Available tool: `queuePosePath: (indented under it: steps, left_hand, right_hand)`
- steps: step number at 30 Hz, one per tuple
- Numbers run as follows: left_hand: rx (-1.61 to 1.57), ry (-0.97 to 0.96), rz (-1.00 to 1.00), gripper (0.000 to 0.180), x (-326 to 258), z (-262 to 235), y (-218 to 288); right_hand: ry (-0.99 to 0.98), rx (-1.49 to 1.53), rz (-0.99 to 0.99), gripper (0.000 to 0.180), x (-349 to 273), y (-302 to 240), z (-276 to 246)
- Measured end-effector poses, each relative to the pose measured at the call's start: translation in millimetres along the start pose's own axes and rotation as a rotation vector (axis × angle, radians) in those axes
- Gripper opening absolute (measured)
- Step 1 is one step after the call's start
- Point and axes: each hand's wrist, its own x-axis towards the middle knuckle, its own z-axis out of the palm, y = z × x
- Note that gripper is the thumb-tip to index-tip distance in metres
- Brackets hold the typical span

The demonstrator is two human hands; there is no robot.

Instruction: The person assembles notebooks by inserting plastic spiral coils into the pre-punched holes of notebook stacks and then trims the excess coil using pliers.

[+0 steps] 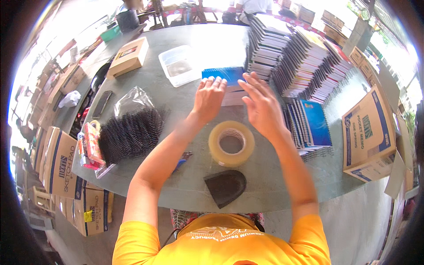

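A stack of blue-covered pads (234, 76) with white page edges lies near the middle of the table. My left hand (209, 98) rests on its left side, fingers slightly bent over the blue cover and its thumb mostly hidden. At the stack's right side, my right hand (261, 104) is open, fingers stretched out and thumb apart. Whether its fingertips touch the stack I cannot tell. Between my forearms lies a large roll of clear tape (213, 148). Closer to me is a dark, rounded flat piece (225, 187).
Tall stacks of spiral notebooks (267, 46) stand at the back right, with blue notebooks (314, 123) nearer. A cardboard box (369, 132) sits at the right edge. Black spiral coils (130, 134), a clear plastic tub (191, 76) and a brown box (129, 57) occupy the left side.
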Motion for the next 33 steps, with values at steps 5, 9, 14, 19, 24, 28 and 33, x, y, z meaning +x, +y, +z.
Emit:
queuePosePath:
  steps: [5, 9, 14, 19, 24, 28, 33]
  left_hand:
    - [-0.21, 0.159, 0.065, 0.033, -16.8, -50.2, 17.1]
    - [-0.687, 0.608, -0.523, 0.03, -44.0, -78.3, 23.4]
    - [-1.836, -0.027, -0.755, 0.032, -73.6, -45.9, 26.5]
    - [-1.436, -0.164, -0.529, 0.035, -71.8, -56.4, 28.0]
    - [-1.626, -0.257, -0.667, 0.039, -83.7, -44.7, 41.5]
    - [-1.604, -0.295, -0.658, 0.035, -95.4, -47.4, 36.6]
    - [-1.762, -0.142, -0.633, 0.033, -90.8, -52.0, 33.1]
  right_hand:
    - [-0.011, -0.171, -0.026, 0.032, -2.0, 35.2, 64.7]
    - [0.121, 0.528, 0.427, 0.025, -7.4, 20.1, 48.4]
    - [0.234, 1.563, 0.805, 0.039, -59.8, -19.9, 52.8]
    - [0.277, 1.298, 0.669, 0.044, -84.5, 13.2, 21.3]
    - [-0.007, 0.877, 0.759, 0.046, -106.9, -3.1, 40.1]
    - [-0.014, 0.699, 0.592, 0.052, -103.2, 0.3, 32.0]
    - [0.089, 1.087, 0.676, 0.062, -87.0, -11.4, 20.2]
